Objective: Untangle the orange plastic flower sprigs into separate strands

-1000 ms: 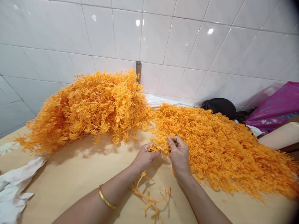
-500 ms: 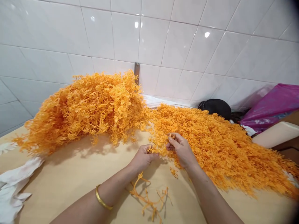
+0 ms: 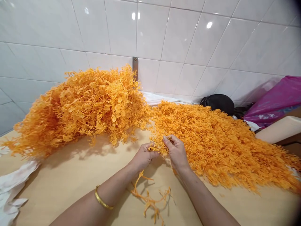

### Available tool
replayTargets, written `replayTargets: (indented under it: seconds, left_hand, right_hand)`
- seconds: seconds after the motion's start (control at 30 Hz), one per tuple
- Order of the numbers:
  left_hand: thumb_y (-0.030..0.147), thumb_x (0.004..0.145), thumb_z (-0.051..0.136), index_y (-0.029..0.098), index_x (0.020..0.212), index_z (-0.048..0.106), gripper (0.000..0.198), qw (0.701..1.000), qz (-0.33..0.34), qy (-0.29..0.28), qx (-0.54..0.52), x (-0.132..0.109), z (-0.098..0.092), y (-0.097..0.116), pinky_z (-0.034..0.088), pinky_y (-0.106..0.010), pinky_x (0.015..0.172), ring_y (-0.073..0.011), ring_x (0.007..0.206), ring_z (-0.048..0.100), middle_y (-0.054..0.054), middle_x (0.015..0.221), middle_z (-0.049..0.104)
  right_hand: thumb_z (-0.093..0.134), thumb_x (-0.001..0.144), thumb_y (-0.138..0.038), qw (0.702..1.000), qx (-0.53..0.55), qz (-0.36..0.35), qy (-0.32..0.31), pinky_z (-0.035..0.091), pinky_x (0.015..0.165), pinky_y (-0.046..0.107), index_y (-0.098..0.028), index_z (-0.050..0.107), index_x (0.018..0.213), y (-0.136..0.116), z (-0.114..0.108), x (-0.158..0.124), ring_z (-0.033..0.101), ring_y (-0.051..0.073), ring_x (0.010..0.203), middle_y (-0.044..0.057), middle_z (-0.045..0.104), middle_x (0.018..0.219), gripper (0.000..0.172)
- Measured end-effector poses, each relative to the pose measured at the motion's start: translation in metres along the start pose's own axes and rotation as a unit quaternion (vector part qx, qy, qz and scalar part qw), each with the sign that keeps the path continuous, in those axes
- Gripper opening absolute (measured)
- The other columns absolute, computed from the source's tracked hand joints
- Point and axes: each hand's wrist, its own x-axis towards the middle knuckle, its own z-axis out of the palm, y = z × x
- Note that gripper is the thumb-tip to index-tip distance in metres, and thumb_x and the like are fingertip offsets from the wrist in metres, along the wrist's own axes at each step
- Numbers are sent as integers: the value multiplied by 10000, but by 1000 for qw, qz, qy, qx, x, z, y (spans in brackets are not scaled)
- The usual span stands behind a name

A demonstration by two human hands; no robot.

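Note:
My left hand (image 3: 144, 156) is closed, thumb against fingers, on an orange plastic sprig (image 3: 152, 147) with thin branching tips. Close by on the right, my right hand (image 3: 178, 153) is pinched shut at the sprig's other side; its fingertips cover what lies between them, which looks like part of the same orange stems. A loose orange branched stem (image 3: 149, 201) rests on the table below my wrists, partly behind my left forearm. Just beyond my right hand spreads a low pile of small orange sprigs (image 3: 211, 144).
A tall orange heap of sprigs (image 3: 91, 110) stands on the pale table (image 3: 77, 179) at the left. White crumpled pieces (image 3: 14, 185) lie at the left edge. Behind the low pile are a black pouch (image 3: 217, 103) and a purple bag (image 3: 277, 100), against a tiled wall (image 3: 176, 34).
My right hand has moved slightly left, closer to my left hand. A small orange piece seen beneath it earlier is now mostly hidden. The view has tilted down a little.

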Motion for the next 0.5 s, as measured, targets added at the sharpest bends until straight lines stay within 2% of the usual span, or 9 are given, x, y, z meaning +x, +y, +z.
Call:
replayTargets:
  seconds: [0.13,0.23,0.27,0.3,0.4,0.5]
  left_hand:
    - [267,508,680,157,681,518,262,1000,0,-16,2,0,-1,-4,89,-203,340,-19,304,174,106,362,336]
    - [285,498,698,166,622,464,290,999,-10,-6,31,-6,-1,-6,96,-194,344,-18,306,198,106,358,342]
    - [296,497,703,168,598,441,308,999,-9,-4,39,-8,-2,-6,95,-192,348,-17,309,204,105,356,341]
    - [310,501,706,169,579,423,325,999,-6,-8,46,-10,-2,-6,93,-191,352,-16,313,205,105,356,338]
    - [343,526,700,164,569,430,327,997,4,-36,63,-11,-4,-4,84,-198,361,-15,322,194,101,361,323]
    - [335,536,705,155,591,468,302,993,-18,-72,88,-9,-9,-2,79,-209,365,-16,326,185,98,368,322]
  right_hand:
    - [581,707,-387,995,72,22,59,320,483,211,-182,470,576,-6,0,2,369,77,503,-50,420,550,267]
    - [643,619,-415,971,147,42,184,333,442,201,-191,432,584,-24,-24,16,367,57,447,-75,400,536,309]
    - [676,571,-407,958,177,30,226,332,430,196,-192,408,574,-32,-34,20,353,46,427,-86,387,535,344]
    - [687,557,-396,953,187,1,240,333,426,191,-189,401,574,-40,-43,24,361,39,428,-86,397,556,353]
    - [683,564,-380,982,116,5,148,350,433,192,-187,505,657,-54,-55,25,409,49,447,-79,414,561,278]
    - [662,589,-396,995,57,85,3,376,463,208,-196,569,790,-50,-44,18,450,66,478,-68,446,596,299]
